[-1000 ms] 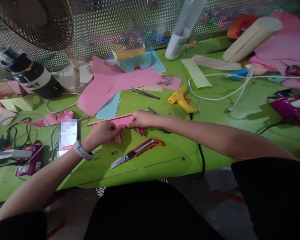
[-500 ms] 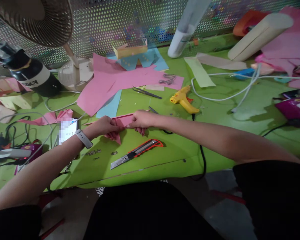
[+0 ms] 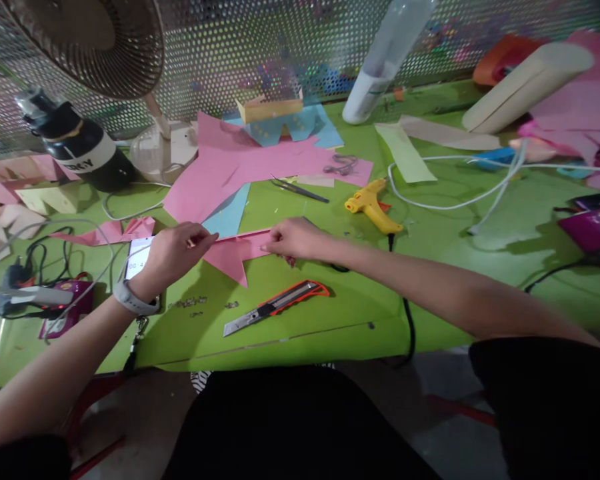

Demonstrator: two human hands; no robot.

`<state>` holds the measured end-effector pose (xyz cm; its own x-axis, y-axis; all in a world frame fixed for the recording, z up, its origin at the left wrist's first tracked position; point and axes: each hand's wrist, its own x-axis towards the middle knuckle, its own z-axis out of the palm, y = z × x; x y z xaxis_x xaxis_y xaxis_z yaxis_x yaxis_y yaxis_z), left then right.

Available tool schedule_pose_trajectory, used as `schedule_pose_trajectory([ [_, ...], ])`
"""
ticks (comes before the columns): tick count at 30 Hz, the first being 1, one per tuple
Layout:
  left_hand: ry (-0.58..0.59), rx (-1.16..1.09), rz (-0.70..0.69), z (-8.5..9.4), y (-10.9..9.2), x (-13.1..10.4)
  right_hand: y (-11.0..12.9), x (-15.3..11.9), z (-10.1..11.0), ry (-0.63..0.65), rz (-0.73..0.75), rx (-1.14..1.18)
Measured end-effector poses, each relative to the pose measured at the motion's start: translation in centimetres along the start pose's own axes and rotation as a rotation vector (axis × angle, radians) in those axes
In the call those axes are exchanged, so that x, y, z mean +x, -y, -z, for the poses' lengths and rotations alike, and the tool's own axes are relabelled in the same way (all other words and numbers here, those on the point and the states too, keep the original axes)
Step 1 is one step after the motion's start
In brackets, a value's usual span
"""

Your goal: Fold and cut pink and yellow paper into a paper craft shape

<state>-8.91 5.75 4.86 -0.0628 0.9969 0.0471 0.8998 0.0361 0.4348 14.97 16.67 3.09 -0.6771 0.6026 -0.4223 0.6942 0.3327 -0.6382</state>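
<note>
Two closed pinches: your left hand [image 3: 175,255] and right hand [image 3: 296,239] hold the pink paper [image 3: 234,259], its length running sideways between.

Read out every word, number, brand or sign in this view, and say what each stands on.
"00:4": on the phone screen; the left hand and wrist hide what may follow.
"ER…Y": dark letters on the white band of the black bottle; blurred, so the full word is not certain.
Markings on the purple box at the left: too small to read.
</note>
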Motion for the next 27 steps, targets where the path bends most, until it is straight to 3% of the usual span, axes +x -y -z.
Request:
schedule_pose_trajectory([
  [1, -0.062, 0.050, -0.124, -0.3, 0.6, -0.4, 0.2, -0.5, -0.3, -0.087, 0.080, -0.081],
  [3, -0.027, 0.137, -0.287, -1.3, 1.5, -1.1, 0.7, -1.5, -1.2, -0.195, 0.272, -0.242],
  [7, 0.105, 0.252, -0.367, -3.4, 1.9, -1.9, 2.0, -2.7, -3.5, -0.163, 0.570, -0.520],
  [14, 0.004, 0.320, -0.325, -4.0, 0.8, -1.8, 2.5, -2.0, -3.9, -0.198, 0.641, -0.637],
  [17, -0.049, 0.302, -0.283, -4.0, 0.5, -1.2, 2.1, -1.4, -3.5, -0.241, 0.573, -0.611],
  [21, -0.043, 0.321, -0.262, -4.1, 0.2, -0.3, 1.9, -0.5, -3.4, -0.236, 0.474, -0.680],
  [27, -0.015, 0.302, -0.252, -3.8, 0.3, 0.3, 1.5, 0.1, -3.7, -0.250, 0.486, -0.749],
])
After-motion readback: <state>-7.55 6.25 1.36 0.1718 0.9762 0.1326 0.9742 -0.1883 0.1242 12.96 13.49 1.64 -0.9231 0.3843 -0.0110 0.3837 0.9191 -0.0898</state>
